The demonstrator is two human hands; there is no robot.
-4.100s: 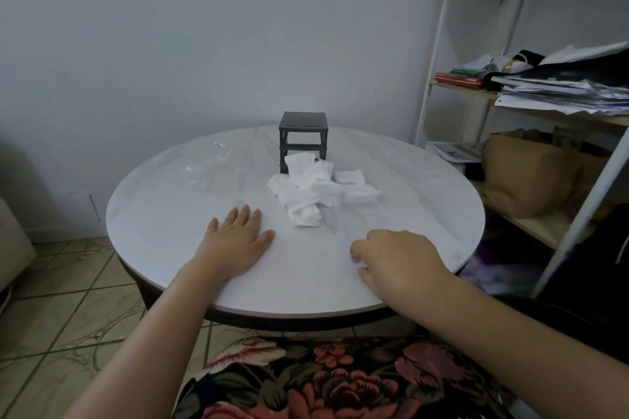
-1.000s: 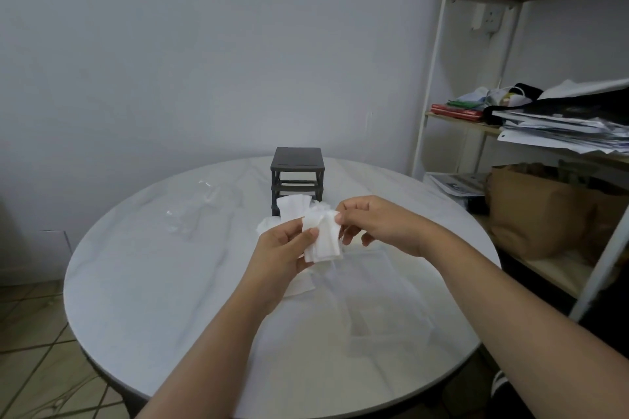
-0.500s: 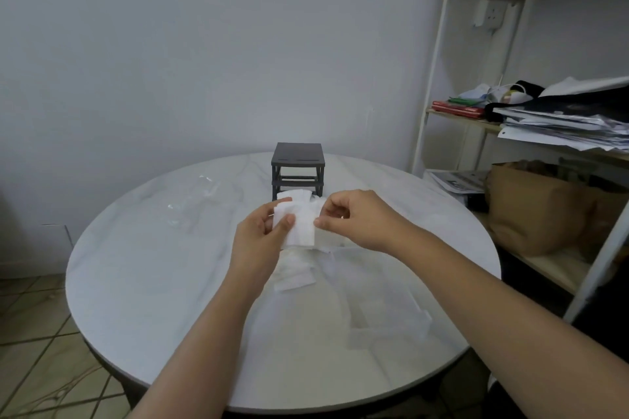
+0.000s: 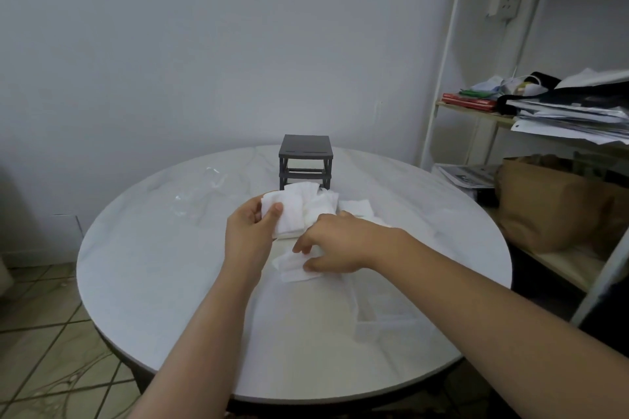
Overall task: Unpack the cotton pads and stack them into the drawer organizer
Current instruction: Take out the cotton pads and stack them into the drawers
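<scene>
I see the round table [image 4: 153, 265] with the black drawer organizer [image 4: 305, 160] at its far side, and I make out nothing stacked in it yet. The cotton pads [image 4: 354, 207] lie loose in a heap just in front of it, out of the clear wrapper [image 4: 381, 320]. My left hand [image 4: 252, 231] grips a small gathered stack [image 4: 289, 211]. My right hand [image 4: 337, 245] pinches a single pad [image 4: 292, 269] on the tabletop. I judge the unpacking done, with the stacking into the organizer all left.

One organizer [image 4: 305, 155], two hands [image 4: 250, 235] [image 4: 335, 245] (pads [image 4: 292, 214] uncountable)
</scene>
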